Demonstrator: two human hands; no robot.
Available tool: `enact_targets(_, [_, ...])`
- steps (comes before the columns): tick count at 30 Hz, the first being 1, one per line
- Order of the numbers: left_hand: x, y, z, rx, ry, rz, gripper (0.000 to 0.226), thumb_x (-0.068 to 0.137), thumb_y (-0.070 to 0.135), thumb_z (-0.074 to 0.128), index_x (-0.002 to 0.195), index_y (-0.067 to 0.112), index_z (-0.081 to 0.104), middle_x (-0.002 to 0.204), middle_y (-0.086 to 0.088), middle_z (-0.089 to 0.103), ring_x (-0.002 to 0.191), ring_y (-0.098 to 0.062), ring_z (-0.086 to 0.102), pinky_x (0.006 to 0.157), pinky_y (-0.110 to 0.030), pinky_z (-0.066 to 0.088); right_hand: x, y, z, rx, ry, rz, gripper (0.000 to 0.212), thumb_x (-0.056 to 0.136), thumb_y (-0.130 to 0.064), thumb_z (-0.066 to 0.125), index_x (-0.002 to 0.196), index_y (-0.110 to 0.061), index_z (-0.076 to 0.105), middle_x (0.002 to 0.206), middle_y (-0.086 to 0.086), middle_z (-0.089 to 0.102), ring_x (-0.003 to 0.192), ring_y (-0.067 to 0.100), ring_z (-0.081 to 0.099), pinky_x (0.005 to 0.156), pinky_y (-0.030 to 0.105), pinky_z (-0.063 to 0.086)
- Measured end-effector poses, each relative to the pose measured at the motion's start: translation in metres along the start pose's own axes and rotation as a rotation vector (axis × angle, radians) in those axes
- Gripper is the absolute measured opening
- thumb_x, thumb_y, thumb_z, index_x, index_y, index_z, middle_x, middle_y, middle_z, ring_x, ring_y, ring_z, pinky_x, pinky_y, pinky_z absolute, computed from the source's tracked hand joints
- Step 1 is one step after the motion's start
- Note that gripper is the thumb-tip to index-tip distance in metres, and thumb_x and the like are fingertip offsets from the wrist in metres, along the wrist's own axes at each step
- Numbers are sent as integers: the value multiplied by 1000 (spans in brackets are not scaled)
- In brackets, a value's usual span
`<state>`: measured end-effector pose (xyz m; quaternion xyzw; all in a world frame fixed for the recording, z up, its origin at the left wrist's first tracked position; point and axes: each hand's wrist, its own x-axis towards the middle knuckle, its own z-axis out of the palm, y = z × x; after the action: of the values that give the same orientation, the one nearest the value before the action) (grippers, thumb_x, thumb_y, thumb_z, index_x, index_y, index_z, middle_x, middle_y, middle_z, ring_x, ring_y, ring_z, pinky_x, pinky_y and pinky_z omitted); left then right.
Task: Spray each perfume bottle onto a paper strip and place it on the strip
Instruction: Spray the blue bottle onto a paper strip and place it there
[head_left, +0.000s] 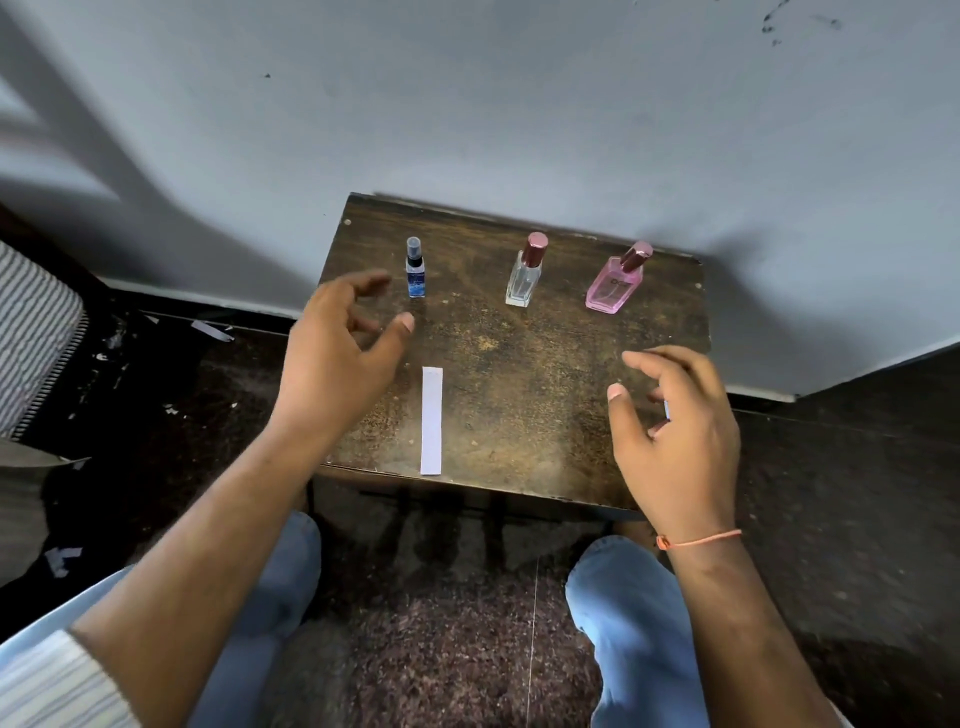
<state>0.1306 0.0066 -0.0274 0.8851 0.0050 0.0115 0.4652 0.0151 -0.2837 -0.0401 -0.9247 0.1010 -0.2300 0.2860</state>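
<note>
While both hands hover with fingers loosely spread and empty, the small blue bottle (415, 270) stands upright at one o'clock from the left hand (340, 343), well nearer it than the right hand (675, 431), and at twelve o'clock from the paper strip (431, 421), which lies lengthwise on the bench (519, 374).

Small table (519, 364) against the wall (519, 104). Three bottles upright along its far edge: small spray bottle (415, 273) left, square bottle (525, 274) centre, flat bottle (617, 283) right. Paper strip (431, 420) lies lengthwise at near edge, before the small spray bottle. Second strip (666, 410), possibly, under the right hand (675, 441).
</note>
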Motion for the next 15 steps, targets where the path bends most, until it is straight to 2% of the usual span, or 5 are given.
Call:
enact_targets(3, [18,1,4,-85,-27,-55,65,100,33,77,158,30,49,144,22,62,98,1,72,77,-10,52,-2,-3,0,15,-7,-11,26,96,-15,75,122,-16,75,124,-2,65,98,25,69,78,51,60])
enact_targets(6, [32,1,10,-77,-54,-58,68,100,33,77,161,33,46,148,25,60,96,3,74,78,-15,55,-5,-12,0,34,-12,-10,25,96,-13,76,121,-15,76,120,-1,68,95,23,69,81,44,60])
enact_targets(8, [37,1,16,-56,-62,-49,64,99,33,78,157,35,52,140,24,67,90,4,73,74,-14,57,-9,-19,2,50,-37,-17,24,96,-13,76,120,-15,76,119,-1,70,96,20,69,83,33,58])
enact_targets(11, [43,0,22,9,-42,-48,48,97,31,80,143,32,66,95,19,73,62,15,63,59,0,45,-13,-23,9,65,-77,-46,24,97,-14,75,121,-15,76,118,-1,70,96,21,69,84,33,57])
enact_targets(15, [50,-1,25,16,-7,-19,38,93,34,85,131,30,76,101,19,78,65,16,66,66,-6,52,-17,-24,12,101,-99,-69,25,97,-16,74,122,-15,75,118,-1,69,101,21,69,86,41,58])
